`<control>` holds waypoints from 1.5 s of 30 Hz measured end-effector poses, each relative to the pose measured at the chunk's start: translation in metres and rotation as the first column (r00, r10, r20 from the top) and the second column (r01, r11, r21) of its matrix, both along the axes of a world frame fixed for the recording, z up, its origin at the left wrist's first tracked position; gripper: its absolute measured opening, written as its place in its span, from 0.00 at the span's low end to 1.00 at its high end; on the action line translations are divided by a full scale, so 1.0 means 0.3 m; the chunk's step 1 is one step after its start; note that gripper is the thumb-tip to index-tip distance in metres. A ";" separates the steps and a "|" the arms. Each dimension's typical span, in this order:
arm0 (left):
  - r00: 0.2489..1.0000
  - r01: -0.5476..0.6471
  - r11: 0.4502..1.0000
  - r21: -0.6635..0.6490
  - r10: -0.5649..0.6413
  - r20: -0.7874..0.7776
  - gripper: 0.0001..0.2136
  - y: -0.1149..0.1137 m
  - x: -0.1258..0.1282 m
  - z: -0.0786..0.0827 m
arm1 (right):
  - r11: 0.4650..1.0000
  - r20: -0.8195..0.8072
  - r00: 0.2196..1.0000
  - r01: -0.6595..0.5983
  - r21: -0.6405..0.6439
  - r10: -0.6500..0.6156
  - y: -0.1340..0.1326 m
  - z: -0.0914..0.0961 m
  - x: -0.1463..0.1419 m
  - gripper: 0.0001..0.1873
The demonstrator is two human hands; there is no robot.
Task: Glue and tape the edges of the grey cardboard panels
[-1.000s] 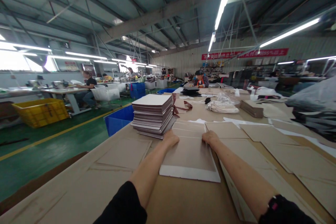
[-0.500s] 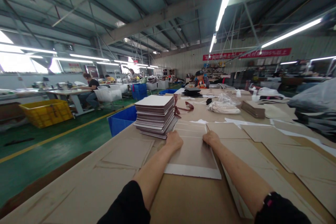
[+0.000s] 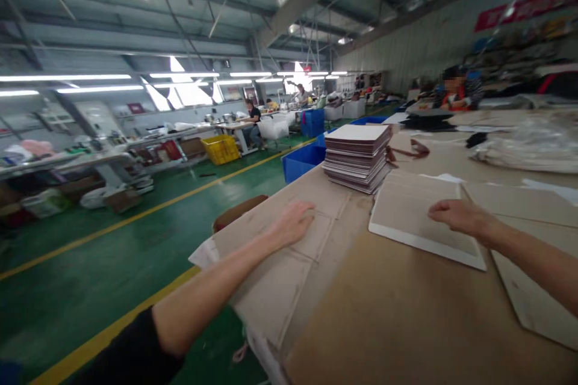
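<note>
table (image 3: pixel 397 313) | cardboard sheets (image 3: pixel 289 277) | board stack (image 3: pixel 356 156) | white-edged board (image 3: pixel 406 207)

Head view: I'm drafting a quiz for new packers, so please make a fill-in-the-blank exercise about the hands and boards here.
The right hand rests on a flat board with a ____ edge.
The left hand lies palm down on a brown ____ sheet.
The stack of boards stands beyond the flat board, touched by ____ hand.
The bin on the floor by the table is ____.
Missing: white; cardboard; neither; blue.
</note>
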State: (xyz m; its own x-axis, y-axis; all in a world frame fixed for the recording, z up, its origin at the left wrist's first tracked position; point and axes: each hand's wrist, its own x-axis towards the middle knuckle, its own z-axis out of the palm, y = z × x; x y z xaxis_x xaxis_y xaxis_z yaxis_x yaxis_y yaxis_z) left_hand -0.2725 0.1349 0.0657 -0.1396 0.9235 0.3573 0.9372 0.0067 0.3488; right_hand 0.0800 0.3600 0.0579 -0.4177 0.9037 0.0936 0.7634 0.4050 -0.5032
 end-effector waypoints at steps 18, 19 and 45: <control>0.193 -0.828 0.553 -0.097 0.443 0.875 0.22 -0.750 -0.007 -0.278 | 0.717 -0.149 0.882 -0.453 -0.530 0.446 -0.797 0.017 -0.526 0.23; 0.148 -0.787 0.604 -0.128 0.385 0.911 0.20 -0.748 0.005 -0.272 | 0.710 -0.152 0.877 -0.461 -0.532 0.455 -0.805 0.024 -0.513 0.22; 0.756 -0.382 0.700 0.604 -0.139 0.640 0.07 -0.665 0.706 0.314 | 0.597 0.289 0.912 -0.410 0.689 0.293 -1.206 0.405 -0.119 0.09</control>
